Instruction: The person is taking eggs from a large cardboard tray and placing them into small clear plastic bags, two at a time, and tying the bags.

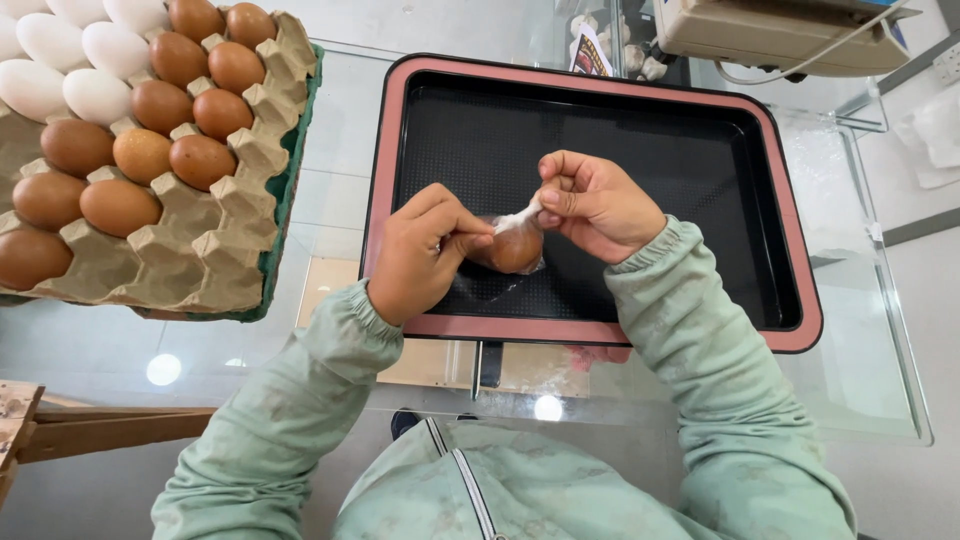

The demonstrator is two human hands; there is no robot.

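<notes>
Brown egg [516, 250] in thin clear wrap sits over the black tray [640, 150], left hand [425, 250] holding it, right hand [595, 205] pinching the twisted wrap [518, 216]; squeezing hard could crack it.

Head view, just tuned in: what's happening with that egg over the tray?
A person in pale green sleeves holds a brown egg wrapped in clear plastic film above a black tray with a pink rim. The left hand steadies the egg from the side; the right hand pinches the twisted end of the film at its top. The tray looks bare. To the left, a cardboard carton holds brown and white eggs, with several cups unfilled. Everything sits on a glass table.
</notes>
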